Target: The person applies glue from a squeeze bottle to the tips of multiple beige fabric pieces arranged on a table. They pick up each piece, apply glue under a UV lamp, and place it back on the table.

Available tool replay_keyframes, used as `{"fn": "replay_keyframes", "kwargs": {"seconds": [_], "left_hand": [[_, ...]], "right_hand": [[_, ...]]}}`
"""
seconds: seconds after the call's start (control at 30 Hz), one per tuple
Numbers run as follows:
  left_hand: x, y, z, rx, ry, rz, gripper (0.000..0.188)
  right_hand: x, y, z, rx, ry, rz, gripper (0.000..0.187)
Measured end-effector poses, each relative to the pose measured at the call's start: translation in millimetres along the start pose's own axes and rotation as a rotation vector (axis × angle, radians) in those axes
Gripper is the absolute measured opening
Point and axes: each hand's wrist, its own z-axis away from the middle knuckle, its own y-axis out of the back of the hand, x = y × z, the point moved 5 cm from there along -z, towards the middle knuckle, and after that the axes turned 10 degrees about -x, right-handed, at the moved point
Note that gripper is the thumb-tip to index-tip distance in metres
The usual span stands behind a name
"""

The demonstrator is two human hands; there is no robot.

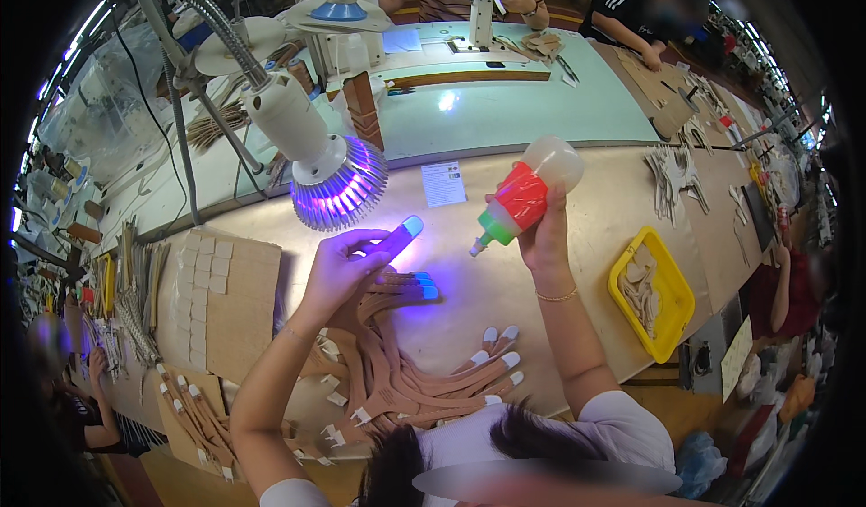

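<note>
While a gooseneck lamp (336, 178) cast violet light on the long tan workbench (586, 227), the left hand (338, 268) pinched a brown strap (394, 237) by its pale tip, fingers closed round it beneath the glow. The right hand (544, 232) gripped a squeeze bottle (523, 196) wrapped in red tape, nozzle tilted down toward that strap. More straps (397, 372) lay fanned near the bench's front edge, a yellow tray (672, 286) of cut pieces to the right. Other workers sat at a pale green table (505, 110) beyond.
</note>
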Motion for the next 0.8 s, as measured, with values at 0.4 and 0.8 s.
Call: {"fn": "replay_keyframes", "kwargs": {"seconds": [0.4,0.8], "left_hand": [[-8.1,-4.8,-5.2,-0.063,0.057,0.101,0.036],[-7.0,-6.8,-2.4,-0.071,0.065,0.114,0.033]], "right_hand": [[4.8,-38.3,-9.3,-0.186,0.036,-0.003,0.072],[9.8,-35.1,-10.8,-0.147,0.036,0.011,0.072]]}}
